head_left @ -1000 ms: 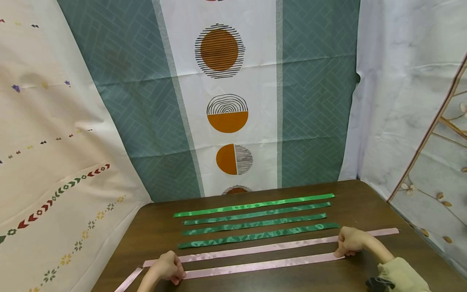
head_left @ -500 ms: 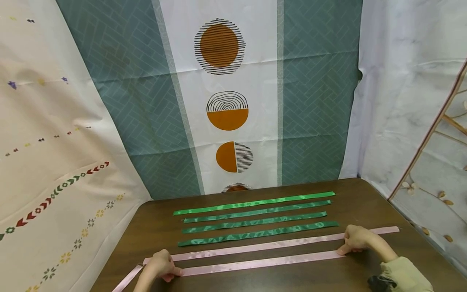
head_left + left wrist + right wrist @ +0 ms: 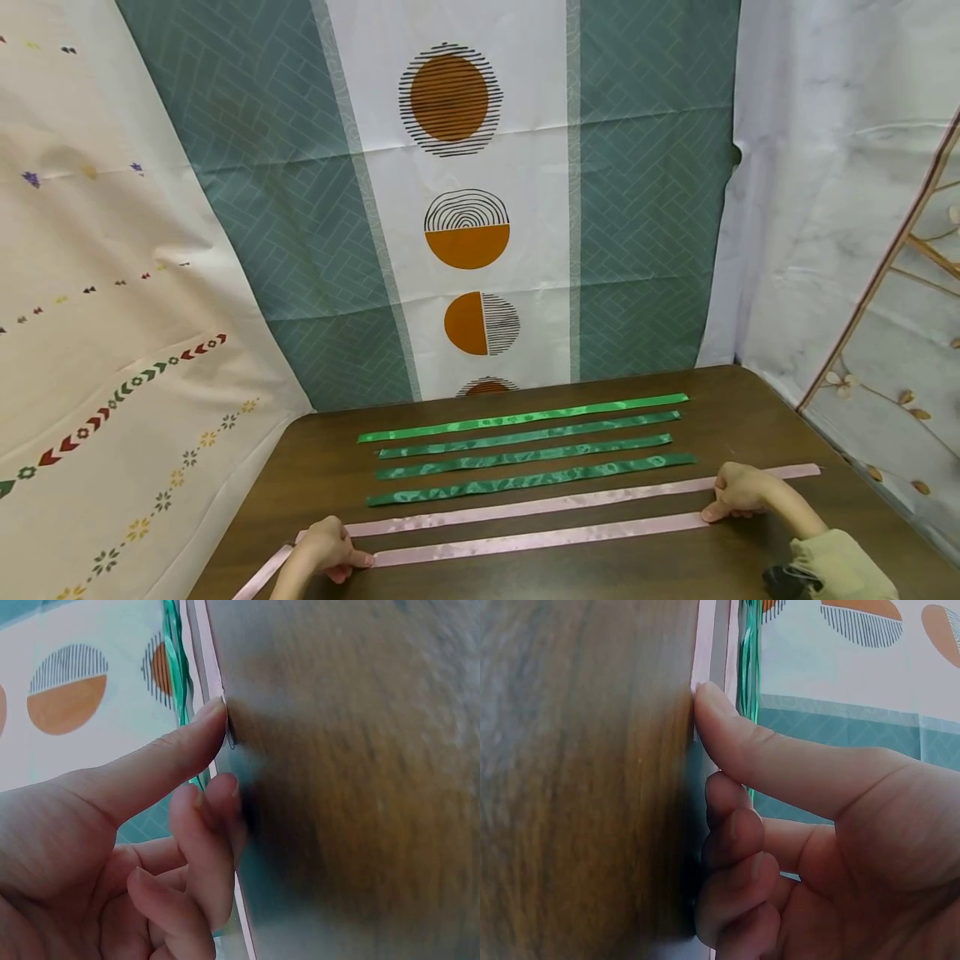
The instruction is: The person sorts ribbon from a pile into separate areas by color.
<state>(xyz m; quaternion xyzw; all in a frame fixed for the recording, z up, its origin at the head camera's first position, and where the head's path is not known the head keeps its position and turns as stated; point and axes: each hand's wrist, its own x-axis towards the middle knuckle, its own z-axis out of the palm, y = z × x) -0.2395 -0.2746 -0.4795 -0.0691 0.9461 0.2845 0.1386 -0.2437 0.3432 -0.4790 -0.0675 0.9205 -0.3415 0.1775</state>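
A short pink ribbon point(image 3: 540, 542) lies nearly straight across the brown table point(image 3: 480, 579), closest to the person. The left hand point(image 3: 322, 550) is at its left end, with the straight thumb point(image 3: 169, 761) pressing on the tip and the other fingers loosely bent. At the right end, the right hand point(image 3: 738, 492) presses with its thumb point(image 3: 780, 761), its remaining fingers loosely curled beside the ribbon. Both hands overlap a longer pink ribbon point(image 3: 525, 507) just behind; part of it is hidden under them.
Farther back lie several green ribbons in rows, among them a dark green ribbon point(image 3: 532, 481) and a bright green ribbon point(image 3: 525, 419). Another pink strip point(image 3: 262, 573) slants off at the left. Patterned cloths point(image 3: 645, 250) hang behind and beside the table.
The left hand has slid slightly left, its thumb now stretched out onto the ribbon's tip. The right hand has shifted a little right. The ribbons lie about as before.
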